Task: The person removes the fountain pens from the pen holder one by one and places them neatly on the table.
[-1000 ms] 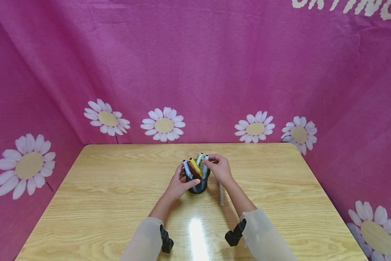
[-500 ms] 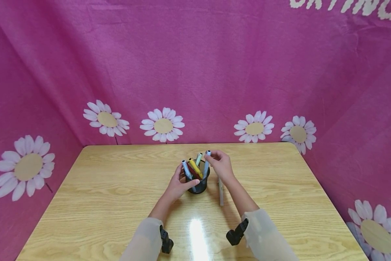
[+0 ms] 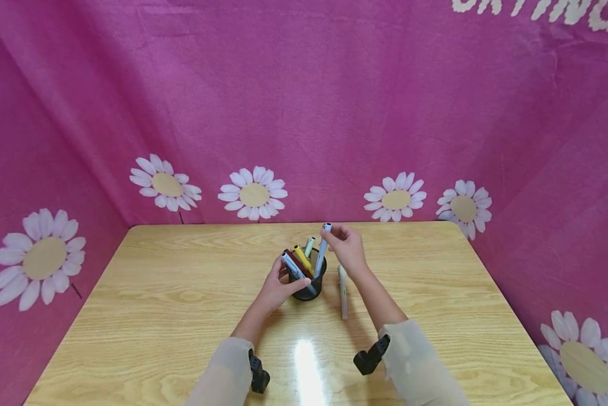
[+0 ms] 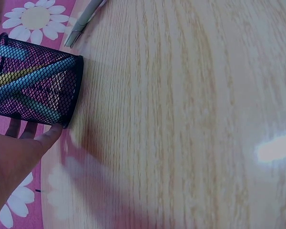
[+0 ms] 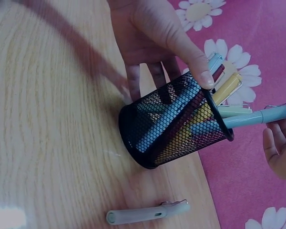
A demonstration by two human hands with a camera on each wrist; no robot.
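My left hand (image 3: 275,287) grips the black mesh pen cup (image 5: 155,150), its thumb over the rim and its fingers round the far side. Between the thumb and fingers of my right hand (image 3: 349,249) is the cap end of a light blue pen (image 3: 322,252), which stands raised well above the others with its lower end still inside the cup. Another light blue pen (image 3: 291,263), a dark red pen (image 5: 219,72), a yellow pen (image 3: 301,256) and a pale green pen (image 3: 310,244) lean in the cup.
A pale grey-green pen (image 3: 344,296) with a wire clip lies on the wooden table (image 3: 182,316), right of the cup. Behind the table hangs a pink cloth (image 3: 314,113) with white daisies. Small black cameras are strapped to both sleeves.
My right hand has risen and drawn the light blue pen partway up out of the cup. The other light blue pen has tilted further. My left hand stays on the cup.
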